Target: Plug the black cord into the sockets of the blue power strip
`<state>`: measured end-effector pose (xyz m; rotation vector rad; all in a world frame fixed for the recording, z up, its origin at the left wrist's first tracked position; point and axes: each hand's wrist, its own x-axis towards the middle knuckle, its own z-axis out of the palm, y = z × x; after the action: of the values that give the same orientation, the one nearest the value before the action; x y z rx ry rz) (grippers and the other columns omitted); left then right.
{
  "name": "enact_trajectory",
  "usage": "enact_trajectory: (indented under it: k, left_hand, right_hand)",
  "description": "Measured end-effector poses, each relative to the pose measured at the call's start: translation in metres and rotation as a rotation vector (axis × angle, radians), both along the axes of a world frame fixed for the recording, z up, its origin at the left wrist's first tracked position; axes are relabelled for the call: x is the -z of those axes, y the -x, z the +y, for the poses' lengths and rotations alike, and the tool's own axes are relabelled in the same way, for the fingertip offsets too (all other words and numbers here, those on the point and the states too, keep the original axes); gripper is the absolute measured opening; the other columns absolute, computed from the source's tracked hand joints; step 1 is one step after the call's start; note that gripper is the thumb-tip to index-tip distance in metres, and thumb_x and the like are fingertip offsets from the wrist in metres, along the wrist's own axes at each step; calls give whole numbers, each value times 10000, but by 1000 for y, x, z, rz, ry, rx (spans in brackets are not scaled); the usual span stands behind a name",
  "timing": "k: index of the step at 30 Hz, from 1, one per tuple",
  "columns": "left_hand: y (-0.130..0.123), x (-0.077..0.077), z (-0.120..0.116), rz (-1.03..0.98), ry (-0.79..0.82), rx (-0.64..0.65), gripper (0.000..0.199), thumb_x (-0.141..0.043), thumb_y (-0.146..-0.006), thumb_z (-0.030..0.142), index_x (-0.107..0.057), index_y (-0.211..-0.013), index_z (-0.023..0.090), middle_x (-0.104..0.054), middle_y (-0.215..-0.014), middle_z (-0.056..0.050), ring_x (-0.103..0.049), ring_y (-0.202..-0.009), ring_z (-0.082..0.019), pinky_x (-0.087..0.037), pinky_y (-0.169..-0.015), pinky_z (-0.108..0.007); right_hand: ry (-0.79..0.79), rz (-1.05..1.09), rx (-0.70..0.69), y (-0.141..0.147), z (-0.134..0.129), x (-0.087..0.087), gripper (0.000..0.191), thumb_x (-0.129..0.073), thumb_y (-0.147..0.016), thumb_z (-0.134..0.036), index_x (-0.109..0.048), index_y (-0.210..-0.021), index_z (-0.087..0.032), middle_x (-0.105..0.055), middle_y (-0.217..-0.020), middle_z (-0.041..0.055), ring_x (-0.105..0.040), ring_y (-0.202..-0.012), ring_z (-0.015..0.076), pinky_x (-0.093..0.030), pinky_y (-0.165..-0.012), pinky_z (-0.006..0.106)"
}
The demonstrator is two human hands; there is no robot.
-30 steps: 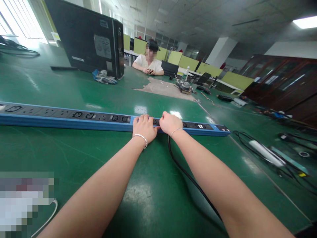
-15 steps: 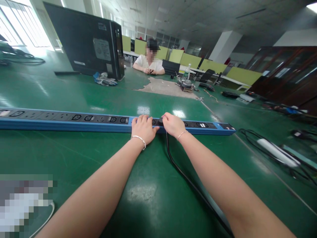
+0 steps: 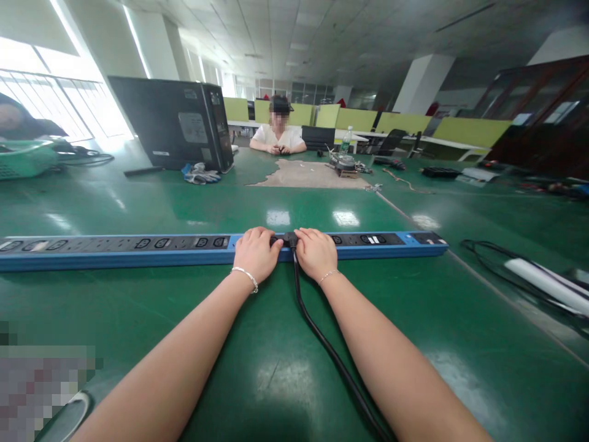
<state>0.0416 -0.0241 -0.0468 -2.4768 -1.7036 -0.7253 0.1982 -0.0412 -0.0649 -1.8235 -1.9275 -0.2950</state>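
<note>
A long blue power strip (image 3: 138, 260) with a black socket face lies across the green table. A black plug (image 3: 291, 239) sits at a socket near its middle, and its thick black cable (image 3: 322, 339) runs down towards me. My left hand (image 3: 257, 253) is wrapped over the strip just left of the plug, its thumb pointing at the plug. On the other side, my right hand (image 3: 317, 253) is closed over the strip, with its thumb side against or very near the plug. How far the plug is seated I cannot tell.
A black computer tower (image 3: 170, 126) stands at the back left, gloves (image 3: 201, 174) beside it. Across the table sits a person (image 3: 278, 138). A green basket (image 3: 27, 161) is at far left. Coiled cables and a white bar (image 3: 547, 285) lie at right.
My right hand has shifted from pinching the plug to lying over the strip beside it, so the plug shows more. The left hand stays on the strip. The camera view has tilted.
</note>
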Motion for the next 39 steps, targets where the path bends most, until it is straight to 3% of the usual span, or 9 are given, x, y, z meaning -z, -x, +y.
enact_trajectory:
  k: [5,7,12,25,36,39]
  left_hand:
    - [-29,-26,-1,32,191,-29,450,-317,-864,515,-522,-1115,203,-693,-909,-91,-648,-870,-237,-477,-729,-345]
    - [-43,-33,2,101,265,-46,379,-354,-853,431,-543,-1056,172,-692,-903,-126,-659,-856,-251,-483,-704,-344]
    - [-64,-39,10,179,274,-56,300,-385,-816,255,-561,-1013,114,-674,-957,-197,-655,-908,-251,-487,-740,-332]
    - [-62,-41,10,179,336,-56,330,-396,-811,255,-551,-1066,114,-667,-982,-209,-645,-944,-261,-494,-763,-351]
    - [-60,-42,9,231,333,-69,327,-409,-815,283,-603,-1021,119,-667,-1005,-203,-638,-964,-243,-496,-784,-311]
    - [-62,-58,3,234,313,-88,335,-419,-814,278,-593,-1039,102,-668,-992,-203,-640,-951,-247,-495,-786,-315]
  right_hand:
    - [-15,-5,-2,0,0,2,396,-311,-905,-257,-588,-1185,-209,-583,-1242,45,-467,-1162,180,-295,-971,345]
    - [-1,-3,-4,-1,-1,2,394,-313,-907,-266,-579,-1194,-212,-580,-1247,44,-460,-1171,175,-290,-972,336]
    - [33,-1,-40,-3,-1,1,391,-389,-873,-291,-552,-1218,-202,-568,-1263,46,-441,-1189,186,-276,-979,327]
    - [66,-15,-25,-1,-5,-5,386,-355,-890,-289,-561,-1209,-224,-556,-1278,46,-438,-1195,186,-275,-963,335]
    - [3,10,-4,2,0,1,367,-326,-908,-298,-589,-1158,-241,-588,-1240,18,-461,-1156,181,-272,-930,344]
    - [-13,17,7,2,2,3,367,-315,-910,-290,-601,-1136,-250,-599,-1223,18,-465,-1145,182,-270,-925,349]
